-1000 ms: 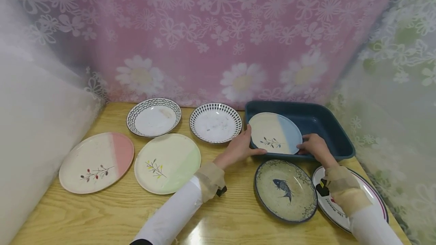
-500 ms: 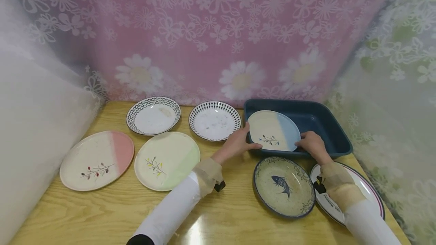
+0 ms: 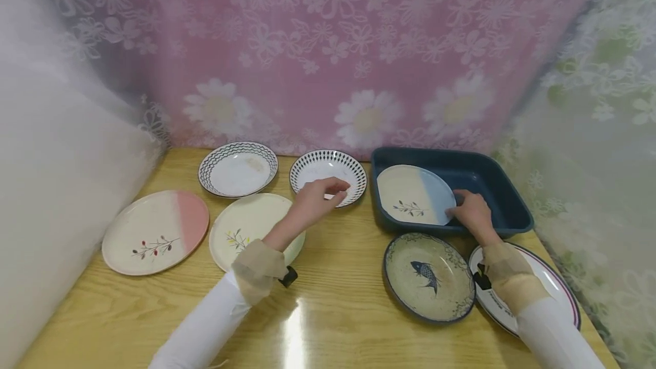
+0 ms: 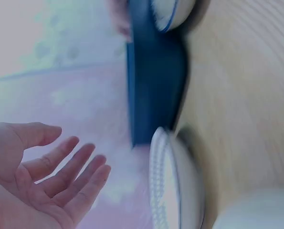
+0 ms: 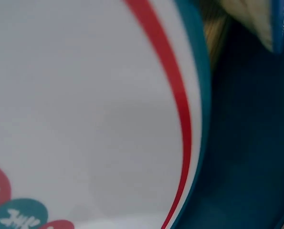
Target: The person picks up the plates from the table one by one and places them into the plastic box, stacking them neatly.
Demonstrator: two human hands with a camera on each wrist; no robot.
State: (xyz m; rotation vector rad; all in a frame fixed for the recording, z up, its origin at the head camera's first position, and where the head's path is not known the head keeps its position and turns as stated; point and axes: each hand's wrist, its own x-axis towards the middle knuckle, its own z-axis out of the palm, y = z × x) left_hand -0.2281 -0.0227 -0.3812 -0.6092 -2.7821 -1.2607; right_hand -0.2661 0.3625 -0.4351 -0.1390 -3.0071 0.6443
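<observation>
In the head view, a cream plate with a blue side and a painted sprig (image 3: 405, 187) lies in the left part of the dark blue tub (image 3: 497, 189). My right hand (image 3: 475, 215) holds this plate's right edge between thumb and fingers; the right wrist view barely shows that hand. Nothing is in my left hand (image 3: 312, 201); its fingers are loosely bent, and it overlaps the front of a white dish with a diamond-patterned rim (image 3: 328, 158). The left wrist view shows that palm (image 4: 41, 186) with fingers spread, beside the patterned dish (image 4: 184, 181).
A fish-painted dish (image 3: 425, 278) stands before the tub. Beside it a red-striped white plate (image 3: 548, 283) lies under my right forearm. To the left are a pink-sided plate (image 3: 154, 232), a green-sided plate (image 3: 230, 244) and a wavy-rimmed dish (image 3: 238, 169). Curtains enclose the table (image 3: 338, 312).
My left hand has let go of the blue-sided plate and moved left, away from the tub. My right hand stays at the plate's right edge. The view has shifted slightly.
</observation>
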